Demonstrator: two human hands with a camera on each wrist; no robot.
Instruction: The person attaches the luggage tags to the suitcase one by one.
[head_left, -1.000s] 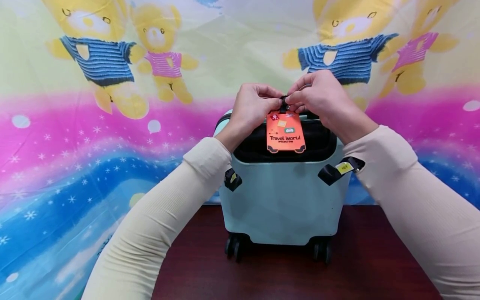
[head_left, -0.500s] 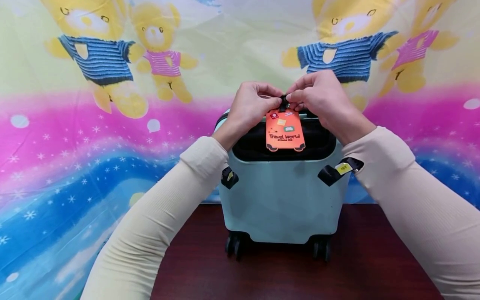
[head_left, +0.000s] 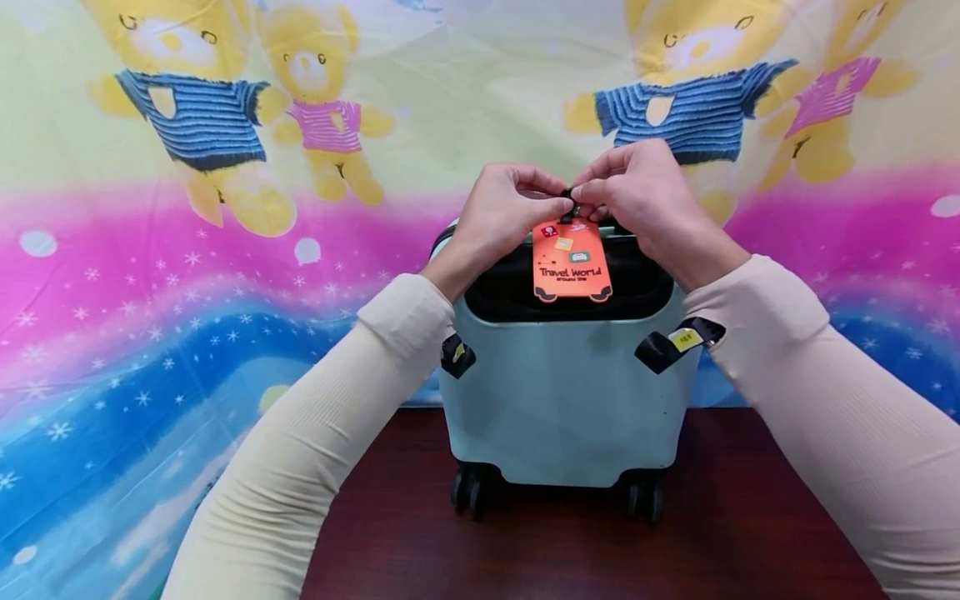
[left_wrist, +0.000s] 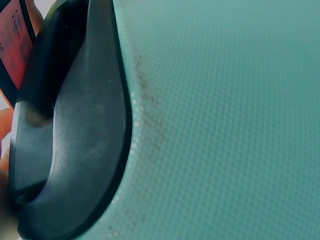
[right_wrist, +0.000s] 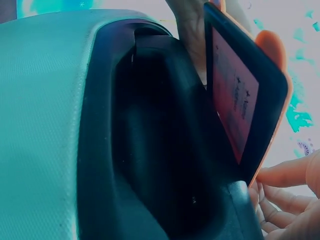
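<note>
An orange luggage tag (head_left: 572, 258) lettered "Travel World" hangs over the black recess at the top of a pale mint suitcase (head_left: 566, 400). My left hand (head_left: 498, 212) pinches the tag's short black strap (head_left: 567, 200) from the left, thumb in front. From the right my right hand (head_left: 648, 192) pinches the same strap, fingertips almost meeting the left ones. How the strap runs behind the fingers is hidden. In the right wrist view the tag's dark back with a card window (right_wrist: 232, 95) shows beside the recess, near the right hand's fingers (right_wrist: 285, 175).
The suitcase stands upright on black wheels (head_left: 645, 500) on a dark red-brown table (head_left: 555, 550). Behind it hangs a cloth (head_left: 465, 100) printed with teddy bears and snowflakes. Black bands (head_left: 682, 342) with yellow labels hang at both cuffs.
Both hands stay at the strap. The left thumb has shifted slightly right across it over the last half second, and the tag has moved only a little.
</note>
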